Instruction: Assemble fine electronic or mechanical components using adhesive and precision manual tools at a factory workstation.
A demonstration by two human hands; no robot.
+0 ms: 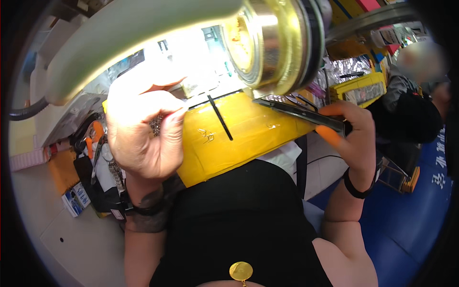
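A yellow, tape-covered board [244, 155] lies in front of me, its near edge by my lap. My left hand [148, 129] is over its left side, thumb and fingertips pinched together; glare hides whatever is between them. Fine chain-like metal [155, 125] shows beside that palm. My right hand [351, 131], with orange covers on thumb and forefinger, grips dark tweezers [301, 114], their tips pointing left over the board's far edge. A thin black stick [220, 117] lies on the board. Small thin wire pieces [206, 136] rest left of it, and another small piece [272, 126] to its right.
A brass-coloured round lens housing [267, 43] and a pale lamp arm [143, 36] hang above the hands. Orange-handled tools [95, 134] and a metal watch band [116, 173] lie at left. Another person's dark sleeve [406, 115] is at right, near a yellow tray [361, 91].
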